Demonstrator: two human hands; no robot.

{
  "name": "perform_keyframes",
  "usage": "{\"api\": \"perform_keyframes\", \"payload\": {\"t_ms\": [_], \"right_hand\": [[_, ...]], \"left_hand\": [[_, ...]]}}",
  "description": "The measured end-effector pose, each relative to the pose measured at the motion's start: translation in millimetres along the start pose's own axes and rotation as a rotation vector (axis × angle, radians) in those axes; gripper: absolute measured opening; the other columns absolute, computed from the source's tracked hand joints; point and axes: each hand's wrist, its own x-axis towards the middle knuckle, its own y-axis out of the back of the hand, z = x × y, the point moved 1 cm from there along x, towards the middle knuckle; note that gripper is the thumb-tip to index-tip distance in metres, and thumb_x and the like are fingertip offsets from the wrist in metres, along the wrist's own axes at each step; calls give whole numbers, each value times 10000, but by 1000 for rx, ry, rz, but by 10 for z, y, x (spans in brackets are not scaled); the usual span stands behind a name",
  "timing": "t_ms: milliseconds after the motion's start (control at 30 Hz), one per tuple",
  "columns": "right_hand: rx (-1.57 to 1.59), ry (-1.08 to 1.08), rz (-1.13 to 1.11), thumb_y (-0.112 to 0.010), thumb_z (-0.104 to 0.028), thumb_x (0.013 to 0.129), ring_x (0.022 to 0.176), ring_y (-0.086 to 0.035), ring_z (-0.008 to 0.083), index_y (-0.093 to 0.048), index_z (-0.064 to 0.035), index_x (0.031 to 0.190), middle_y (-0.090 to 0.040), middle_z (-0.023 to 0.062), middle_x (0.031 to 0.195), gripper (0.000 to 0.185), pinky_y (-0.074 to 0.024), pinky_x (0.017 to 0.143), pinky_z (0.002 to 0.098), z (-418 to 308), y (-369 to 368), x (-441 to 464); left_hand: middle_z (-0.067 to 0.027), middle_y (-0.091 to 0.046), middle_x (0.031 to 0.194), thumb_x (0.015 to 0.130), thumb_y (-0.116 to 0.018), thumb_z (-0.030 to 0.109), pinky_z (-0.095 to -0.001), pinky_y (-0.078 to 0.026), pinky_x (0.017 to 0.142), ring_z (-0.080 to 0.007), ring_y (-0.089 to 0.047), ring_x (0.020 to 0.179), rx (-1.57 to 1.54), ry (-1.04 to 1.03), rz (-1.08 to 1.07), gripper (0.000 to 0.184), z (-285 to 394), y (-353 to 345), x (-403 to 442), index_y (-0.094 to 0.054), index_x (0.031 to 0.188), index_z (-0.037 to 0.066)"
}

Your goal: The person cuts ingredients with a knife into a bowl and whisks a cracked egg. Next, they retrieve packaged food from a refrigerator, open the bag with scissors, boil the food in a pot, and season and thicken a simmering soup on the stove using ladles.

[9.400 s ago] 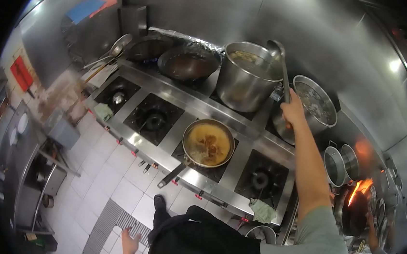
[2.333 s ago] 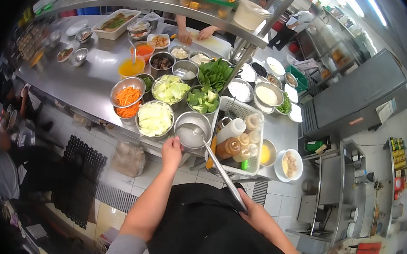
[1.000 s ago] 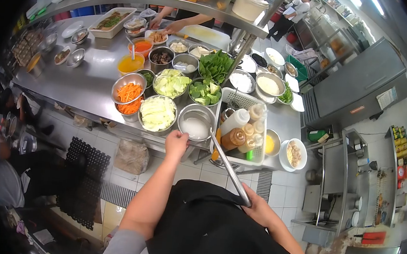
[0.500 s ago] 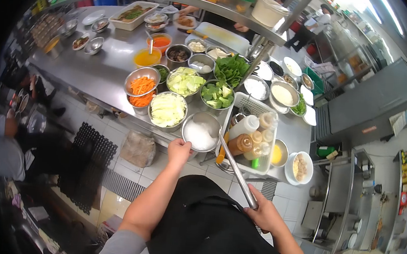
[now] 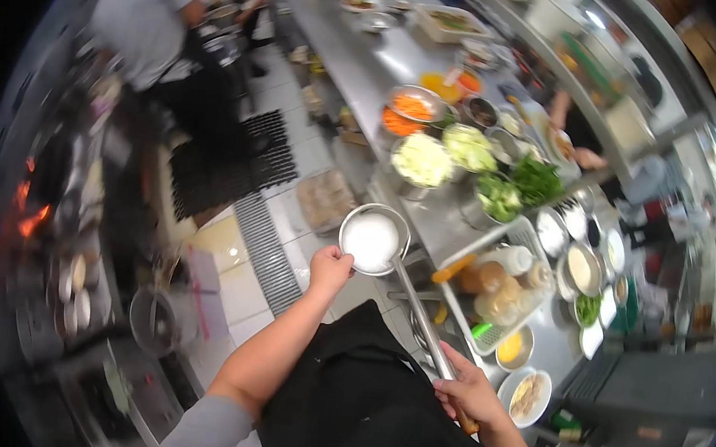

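Observation:
My left hand point(image 5: 331, 270) grips the near left rim of a round metal bowl point(image 5: 346, 221). Inside it is a white substance point(image 5: 371, 242), powder or liquid, I cannot tell which. A long-handled metal ladle point(image 5: 426, 319) with a wooden end slants up to the bowl, held in my right hand point(image 5: 473, 391). The ladle's head is at the bowl's right side and is hard to make out. To the right of the ladle, a light plastic basket point(image 5: 450, 304) holds several squeeze bottles point(image 5: 496, 295).
The steel counter point(image 5: 370, 80) carries chopped cabbage point(image 5: 421, 161), carrot strips point(image 5: 410, 109), leafy greens point(image 5: 538, 181) and a bowl of yellow liquid point(image 5: 511, 347). A co-worker point(image 5: 150, 18) stands at upper left beside a black floor mat point(image 5: 236, 157). Flames point(image 5: 30, 220) burn at far left.
My view has turned left, towards the stove side. The bowl and ladle have moved with my hands away from the counter edge, and now hang over the floor.

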Motion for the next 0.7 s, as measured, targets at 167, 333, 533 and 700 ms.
{"api": "perform_keyframes", "payload": {"t_ms": [167,333,533,700], "right_hand": [[28,-146,-201,-617,16,915,440,-469,148,-259,-154,1633,-536,84,706,819,-387,398,258,-224,-164,29],[-22,-327,-382,-578,-25,939,417,-461,144,-250,-156,1631,-515,79,683,777,-366,381,250,-382,-611,48],[-383,-331,-584,-613,-67,912,481,-479,161,-201,-124,1645,-507,83,706,843,-376,431,283,-411,-1450,-41],[-616,-245,-660,-601,15,874,467,-491,165,-223,-81,1637,-507,75,689,856,-376,425,280,-223,-2424,-305]], "left_hand": [[-91,-661,691,850,-632,37,-308,-565,555,-185,-678,600,-52,31,262,184,-305,724,-617,-552,684,27],[-92,-662,698,864,-638,39,-310,-571,548,-182,-680,599,-139,20,522,204,-745,1496,-1228,-545,683,29],[-96,-663,725,872,-641,42,-307,-593,568,-178,-686,618,-346,61,779,201,-1088,2480,-2133,-547,695,36],[-105,-662,641,843,-665,59,-304,-550,517,-178,-685,558,-508,-2,1039,231,-1166,3355,-3136,-533,657,31]]}}
